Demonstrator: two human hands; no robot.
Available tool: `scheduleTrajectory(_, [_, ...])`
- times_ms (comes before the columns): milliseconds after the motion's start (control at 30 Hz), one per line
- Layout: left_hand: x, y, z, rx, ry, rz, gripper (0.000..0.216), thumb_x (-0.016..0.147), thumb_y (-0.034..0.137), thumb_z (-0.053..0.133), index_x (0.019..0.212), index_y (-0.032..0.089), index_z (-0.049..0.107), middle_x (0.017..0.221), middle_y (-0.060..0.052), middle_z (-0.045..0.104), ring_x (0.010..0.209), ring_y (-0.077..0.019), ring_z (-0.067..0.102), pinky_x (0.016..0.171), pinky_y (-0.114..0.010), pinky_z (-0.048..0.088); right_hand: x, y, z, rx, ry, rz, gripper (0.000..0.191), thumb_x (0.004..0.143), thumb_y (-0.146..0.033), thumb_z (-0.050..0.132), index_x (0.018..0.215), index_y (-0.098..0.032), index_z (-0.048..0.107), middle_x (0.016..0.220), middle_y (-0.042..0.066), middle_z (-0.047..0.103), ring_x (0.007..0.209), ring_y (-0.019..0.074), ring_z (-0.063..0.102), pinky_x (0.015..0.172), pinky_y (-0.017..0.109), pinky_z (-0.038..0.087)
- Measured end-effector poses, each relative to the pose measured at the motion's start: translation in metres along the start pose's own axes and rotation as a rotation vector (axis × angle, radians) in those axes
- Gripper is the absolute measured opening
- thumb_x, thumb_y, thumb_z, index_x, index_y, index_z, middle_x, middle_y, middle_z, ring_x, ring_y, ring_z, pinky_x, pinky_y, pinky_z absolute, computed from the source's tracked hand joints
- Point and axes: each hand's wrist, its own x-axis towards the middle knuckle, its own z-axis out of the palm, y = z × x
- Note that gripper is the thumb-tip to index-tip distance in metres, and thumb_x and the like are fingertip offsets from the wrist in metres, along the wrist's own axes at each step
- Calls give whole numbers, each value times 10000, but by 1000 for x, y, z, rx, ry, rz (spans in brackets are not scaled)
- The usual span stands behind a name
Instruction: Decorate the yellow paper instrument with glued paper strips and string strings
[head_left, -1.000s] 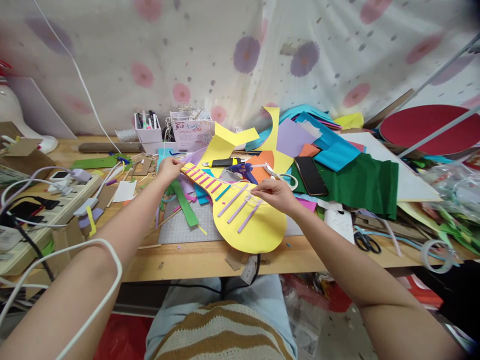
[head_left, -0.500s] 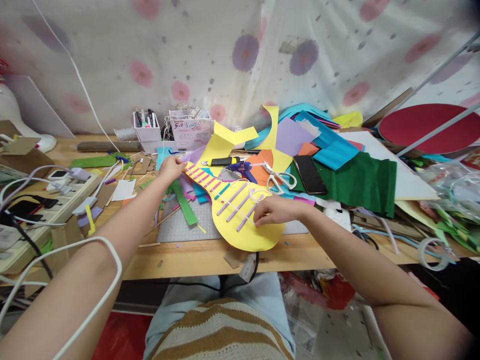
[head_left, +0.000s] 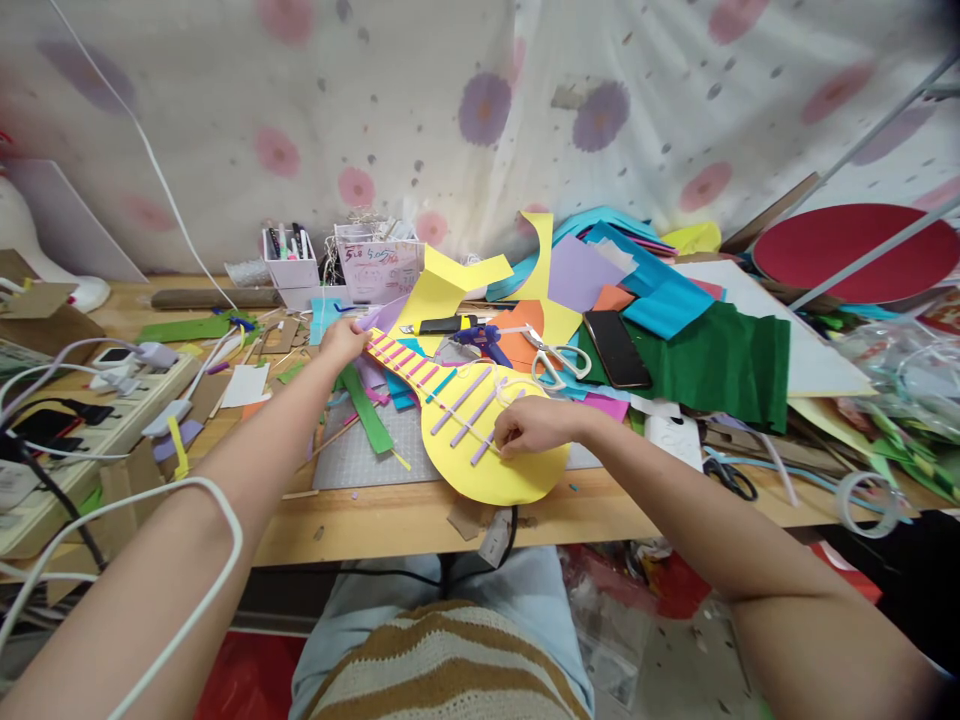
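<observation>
A yellow guitar-shaped cutout [head_left: 465,476] lies on the table, with pink strips across its neck and lilac strips [head_left: 469,408] on its round body. A thin white string [head_left: 466,420] stretches along it from neck to body. My left hand [head_left: 345,343] is closed at the tip of the neck; its fingertips partly hide what they pinch. Over the round body, my right hand [head_left: 529,425] is closed with the string's near end at its fingers. Just beyond the body lie white-handled scissors [head_left: 555,360] and a blue glue gun [head_left: 482,340].
A black phone [head_left: 617,348] rests on dark green sheets [head_left: 720,365] to the right. Yellow offcuts [head_left: 457,285] and pen boxes [head_left: 290,262] stand behind. A power strip [head_left: 142,420] with cables is at left, and a tape roll [head_left: 868,506] at the right edge.
My right hand has shifted slightly left and down over the round body, and the string now lies straighter along the cutout. My left hand stays at the neck tip.
</observation>
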Motion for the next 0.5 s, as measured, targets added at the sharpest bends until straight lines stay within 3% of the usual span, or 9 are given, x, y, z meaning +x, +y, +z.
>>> scheduleTrajectory(100, [1,-2,3,-8,-15,-3,188,700,307,627,617,184,511,737,-77,647,729,-240,618,644,-316,438,0,0,0,-13,-5,1,158,736,-257,567,759,-215,717,777,8,694,659,122,553,588,237,342])
scheduleTrajectory(300, [4,1,9,-253,-71,-98,90,742,244,591,781,175,549,651,-29,625,559,-177,621,554,-260,464,2,1,1,-8,-28,31,184,729,-279,569,814,-212,717,818,4,700,689,121,559,597,227,337])
scheduleTrajectory(500, [5,0,10,-213,-31,-84,106,726,242,622,759,160,565,661,-26,636,569,-167,620,569,-251,467,3,-1,2,-26,-42,33,185,728,-284,558,807,-218,712,799,-6,694,674,115,542,589,228,319])
